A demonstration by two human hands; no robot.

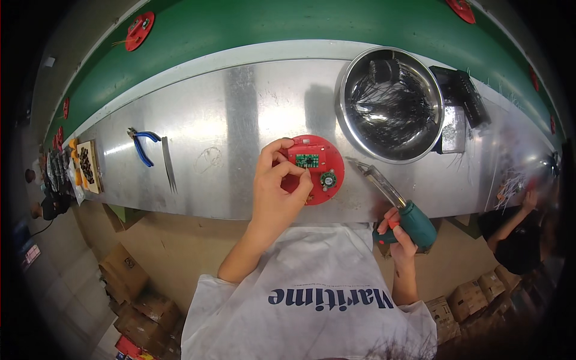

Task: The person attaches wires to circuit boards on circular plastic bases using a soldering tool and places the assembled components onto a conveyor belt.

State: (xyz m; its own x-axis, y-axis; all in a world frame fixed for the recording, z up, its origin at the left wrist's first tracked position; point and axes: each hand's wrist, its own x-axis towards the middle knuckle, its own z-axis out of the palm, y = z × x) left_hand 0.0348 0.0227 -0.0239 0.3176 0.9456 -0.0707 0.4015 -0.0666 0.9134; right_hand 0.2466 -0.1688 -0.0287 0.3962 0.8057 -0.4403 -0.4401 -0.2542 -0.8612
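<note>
A round red disc-shaped housing (336, 157) lies on the metal bench in front of me, carrying a small green circuit board (307, 161) and a round part with a silver centre (328, 179). Over its left side is my left hand (282, 180), thumb and a finger pinched together just below the board; what they pinch, if anything, is too small to make out. My right hand (397, 233) grips a dark green soldering gun (418, 225) at the bench's front edge. Its long metal nose points up and left, the tip just off the disc's right edge.
A steel bowl (344, 102) of thin black wires stands at the back right, beside black boxes (471, 99). Blue-handled cutters (144, 149) and metal tweezers (168, 165) lie to the left. Red discs (140, 31) sit on the green belt (240, 27) behind. Another person (516, 240) works at far right.
</note>
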